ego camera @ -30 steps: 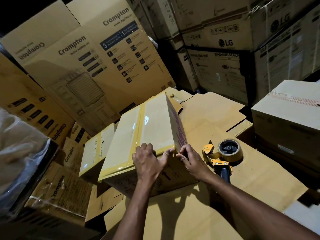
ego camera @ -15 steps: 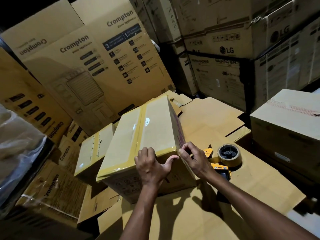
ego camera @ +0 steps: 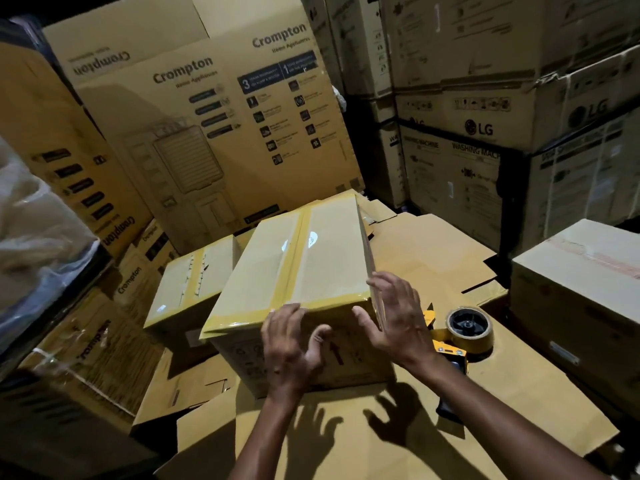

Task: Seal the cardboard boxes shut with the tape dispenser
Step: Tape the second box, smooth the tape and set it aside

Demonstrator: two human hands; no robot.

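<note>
Tape (ego camera: 294, 261) seals the box (ego camera: 332, 251) just past the fingers (ego camera: 287, 313); it looks done. Fingers of the left hand (ego camera: 291, 344) and right hand (ego camera: 398, 323) spread wide, holding nothing.

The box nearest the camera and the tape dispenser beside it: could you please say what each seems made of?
The box looks like brown cardboard, matte on its printed side; its top shines with glare spots, so glossy tape likely covers it. The tape dispenser has a yellow frame with screws, painted metal or plastic, unclear which.
</note>
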